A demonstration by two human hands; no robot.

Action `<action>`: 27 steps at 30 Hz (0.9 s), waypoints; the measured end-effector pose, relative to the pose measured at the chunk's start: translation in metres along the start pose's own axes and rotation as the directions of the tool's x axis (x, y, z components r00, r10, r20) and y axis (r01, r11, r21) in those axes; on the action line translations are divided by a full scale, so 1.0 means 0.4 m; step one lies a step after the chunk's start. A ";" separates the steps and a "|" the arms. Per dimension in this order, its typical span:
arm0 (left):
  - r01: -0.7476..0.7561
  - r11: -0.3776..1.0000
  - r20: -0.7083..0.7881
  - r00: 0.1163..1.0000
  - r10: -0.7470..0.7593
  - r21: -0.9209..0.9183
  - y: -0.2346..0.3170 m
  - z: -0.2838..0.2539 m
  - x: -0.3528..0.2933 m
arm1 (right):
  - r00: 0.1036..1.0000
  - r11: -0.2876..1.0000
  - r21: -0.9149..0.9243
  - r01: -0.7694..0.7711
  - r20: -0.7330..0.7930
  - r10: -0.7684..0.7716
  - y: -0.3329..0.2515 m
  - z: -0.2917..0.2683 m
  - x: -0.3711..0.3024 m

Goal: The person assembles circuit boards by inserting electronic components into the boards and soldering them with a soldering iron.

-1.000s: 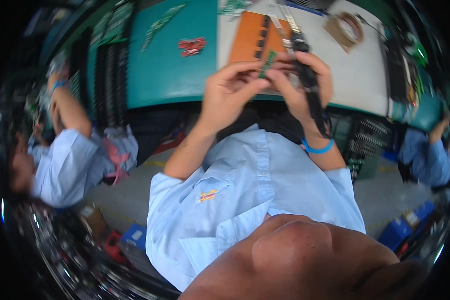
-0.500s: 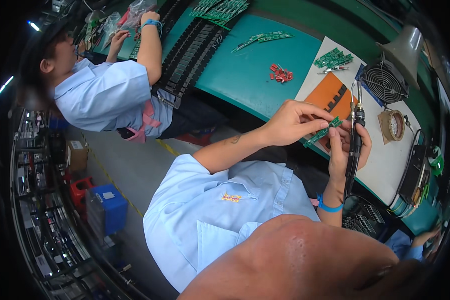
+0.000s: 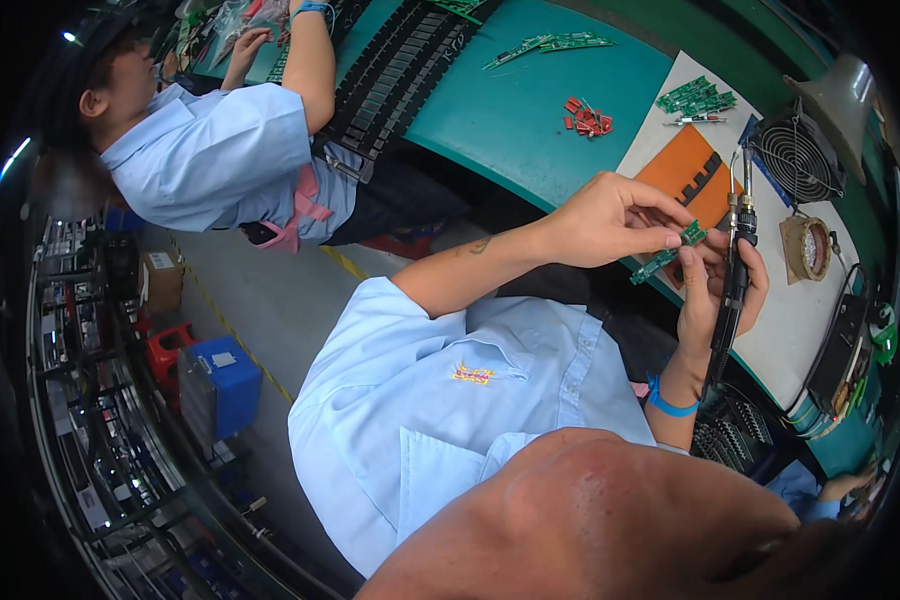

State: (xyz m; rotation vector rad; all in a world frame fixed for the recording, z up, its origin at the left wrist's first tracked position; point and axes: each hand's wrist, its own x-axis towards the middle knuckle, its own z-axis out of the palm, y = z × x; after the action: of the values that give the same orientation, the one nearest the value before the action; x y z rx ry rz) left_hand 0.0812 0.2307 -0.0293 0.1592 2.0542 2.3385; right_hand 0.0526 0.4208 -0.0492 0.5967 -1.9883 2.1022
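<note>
My left hand (image 3: pixel 610 220) is closed, its thumb and fingertips pinching a narrow green circuit board (image 3: pixel 656 265). The board's lower end sticks out past the fingers, and fingertips cover part of its middle. Against the board's other side rest the thumb and fingertips of my right hand (image 3: pixel 705 310), which wears a blue wrist strap. That same hand keeps a black-handled soldering iron (image 3: pixel 732 300) upright between its fingers, the metal tip pointing up and away from the board. Just beyond my hands lies an orange slotted block (image 3: pixel 680 170).
On the white sheet (image 3: pixel 785 335) lie a stack of green boards (image 3: pixel 698 97), a fan with a round grille (image 3: pixel 795 160) and a round-topped holder (image 3: pixel 810 248). Red parts (image 3: pixel 588 118) and more boards (image 3: pixel 575 41) are on the green bench. A co-worker (image 3: pixel 210 160) sits left beside a black slotted conveyor (image 3: pixel 400 85).
The whole view has shifted, so the bench and hands appear farther right. The board has tilted slightly between my fingers. Both hands keep their hold.
</note>
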 end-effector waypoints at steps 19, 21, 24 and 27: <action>0.045 0.987 0.094 0.995 -0.031 -0.151 -0.019 -0.015 0.003 | 1.000 0.996 0.085 -0.008 0.012 0.007 -0.003 0.019 -0.001; -0.008 0.989 0.004 1.000 0.009 -0.147 -0.024 -0.006 0.011 | 0.999 0.997 0.062 0.036 -0.003 -0.036 -0.003 0.012 0.002; 0.044 0.974 -0.054 0.997 -0.058 -0.224 -0.022 -0.052 0.013 | 0.999 1.000 0.021 0.005 -0.046 -0.004 -0.004 -0.009 0.000; 0.068 0.973 -0.133 0.986 -0.099 -0.221 -0.023 -0.095 0.024 | 0.998 0.998 -0.035 0.049 -0.044 -0.050 0.001 -0.033 0.001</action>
State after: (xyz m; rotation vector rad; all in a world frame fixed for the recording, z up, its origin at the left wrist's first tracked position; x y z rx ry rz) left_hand 0.0678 0.1952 -0.0427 -0.1012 1.8023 2.5652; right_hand 0.0501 0.4337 -0.0496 0.5811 -1.9599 2.0314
